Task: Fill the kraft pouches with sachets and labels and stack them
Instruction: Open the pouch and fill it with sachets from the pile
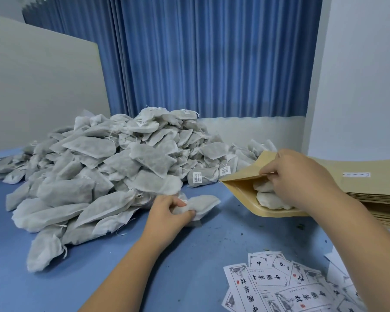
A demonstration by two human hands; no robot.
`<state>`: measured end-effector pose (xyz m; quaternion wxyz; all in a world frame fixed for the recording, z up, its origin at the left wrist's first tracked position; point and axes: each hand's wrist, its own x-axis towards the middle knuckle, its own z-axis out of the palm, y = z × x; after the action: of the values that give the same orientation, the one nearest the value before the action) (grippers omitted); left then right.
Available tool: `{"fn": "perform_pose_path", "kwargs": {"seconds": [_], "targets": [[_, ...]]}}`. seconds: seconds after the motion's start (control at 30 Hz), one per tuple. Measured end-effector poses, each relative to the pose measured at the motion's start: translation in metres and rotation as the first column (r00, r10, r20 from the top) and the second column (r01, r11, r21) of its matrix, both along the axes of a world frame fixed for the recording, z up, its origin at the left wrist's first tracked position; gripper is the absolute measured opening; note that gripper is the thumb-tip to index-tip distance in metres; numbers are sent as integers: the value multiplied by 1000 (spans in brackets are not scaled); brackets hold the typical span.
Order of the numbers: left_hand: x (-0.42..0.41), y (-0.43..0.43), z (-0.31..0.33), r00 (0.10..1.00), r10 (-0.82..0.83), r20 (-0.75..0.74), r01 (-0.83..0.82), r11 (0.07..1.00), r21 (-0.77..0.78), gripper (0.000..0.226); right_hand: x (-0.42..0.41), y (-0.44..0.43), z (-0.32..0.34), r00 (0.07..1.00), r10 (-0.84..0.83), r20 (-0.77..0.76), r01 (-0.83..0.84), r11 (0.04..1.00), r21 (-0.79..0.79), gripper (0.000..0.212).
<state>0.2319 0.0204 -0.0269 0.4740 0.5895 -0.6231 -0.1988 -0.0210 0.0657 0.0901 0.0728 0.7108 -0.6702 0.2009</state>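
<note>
Sachet (204, 202) is being pinched in the left hand (170, 213), just beside the near edge of the big pile (104, 167). Right hand (302, 179) is gripping the top lip of the open pouch (243, 172) at right, some sachets lying inside. Probably best sliding it in flat, mouth pulled wide, not snagging the lip. Labels (279, 287) are lying near right.

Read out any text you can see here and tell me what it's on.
"中": large black character on the printed labels, seen upside down; remaining characters and red seals unclear.
Barcode tags on the sachets: too small to read.
White strip on the kraft pouch stack: blurred.
</note>
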Motion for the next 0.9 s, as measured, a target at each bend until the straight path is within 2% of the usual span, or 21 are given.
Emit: {"fn": "perform_pose_path", "kwargs": {"seconds": [0.13,0.2,0.27,0.3,0.4,0.6,0.67,0.9], "targets": [[-16,14,4,975,-204,-93,208,977,38,30,-7,-1,4,999,-1,39,3,999,-39,16],[-20,17,5,963,-268,-28,270,960,79,49,-8,-1,4,999,6,47,-4,999,-38,18],[-21,18,4,951,-292,101,279,952,130,67,-9,-2,4,999,8,41,-7,999,-37,20],[-22,18,4,937,-308,164,286,947,143,67,-8,-2,4,999,4,38,-3,999,-34,22],[-25,19,2,881,-378,284,360,926,117,41,-6,-3,3,1000,-5,16,5,1000,-15,28],[-27,15,0,818,-392,421,418,908,31,46,-6,-3,2,999,20,32,-20,1000,1,29],[-28,16,2,807,-430,405,456,889,35,48,-7,-3,1,999,20,30,-20,1000,-1,30],[-24,25,11,875,-412,252,440,895,-65,57,-7,-5,0,998,33,53,-32,999,-11,26]]}}
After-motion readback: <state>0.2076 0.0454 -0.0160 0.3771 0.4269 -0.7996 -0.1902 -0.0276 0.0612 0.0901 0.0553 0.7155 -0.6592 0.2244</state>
